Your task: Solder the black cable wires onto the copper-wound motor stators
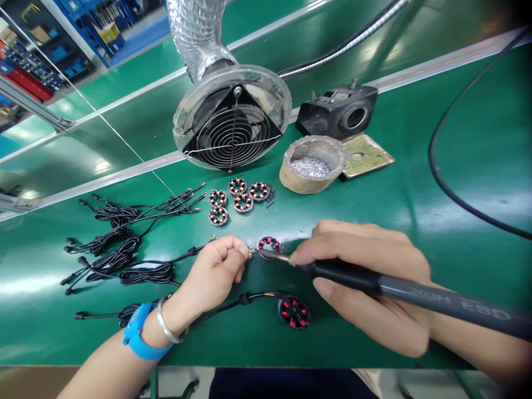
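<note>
My right hand is closed around a black soldering iron, whose tip points left onto the near edge of a small motor stator with red windings. Just left of that stator, my left hand pinches something thin by its fingertips; the fingers hide most of it. A blue wrist strap and a silver bangle are on the left wrist. Below the hands lies another red-wound stator joined to a black cable. Behind my left hand runs another black cable with bare wire ends.
Several copper-wound stators sit beyond the hands beside short black tubes. Coiled black cables lie left. A fume extractor fan, a tub of silvery solder bits, a sponge tray and a black iron holder stand behind.
</note>
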`<action>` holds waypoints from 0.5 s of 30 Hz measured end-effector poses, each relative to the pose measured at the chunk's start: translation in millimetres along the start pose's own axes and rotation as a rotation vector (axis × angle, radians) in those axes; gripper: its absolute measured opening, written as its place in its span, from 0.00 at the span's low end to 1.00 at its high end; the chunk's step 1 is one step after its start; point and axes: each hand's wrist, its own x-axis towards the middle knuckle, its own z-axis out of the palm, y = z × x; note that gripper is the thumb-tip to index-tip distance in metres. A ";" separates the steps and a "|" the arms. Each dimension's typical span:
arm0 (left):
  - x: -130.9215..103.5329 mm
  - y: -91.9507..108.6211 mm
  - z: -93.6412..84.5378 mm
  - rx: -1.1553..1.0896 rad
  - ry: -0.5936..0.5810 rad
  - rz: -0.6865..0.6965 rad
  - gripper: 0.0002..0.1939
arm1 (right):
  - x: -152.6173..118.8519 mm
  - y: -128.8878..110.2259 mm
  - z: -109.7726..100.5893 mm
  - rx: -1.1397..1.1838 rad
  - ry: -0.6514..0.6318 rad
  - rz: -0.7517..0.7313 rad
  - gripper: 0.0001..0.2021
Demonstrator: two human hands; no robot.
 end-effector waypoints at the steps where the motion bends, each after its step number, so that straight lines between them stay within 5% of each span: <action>1: -0.1 0.1 0.1 0.001 -0.002 0.003 0.12 | 0.0 0.3 0.4 0.008 0.002 -0.012 0.13; 15: -0.4 0.2 0.1 0.007 -0.001 0.001 0.12 | -3.0 -4.1 -2.5 -0.018 0.036 0.022 0.13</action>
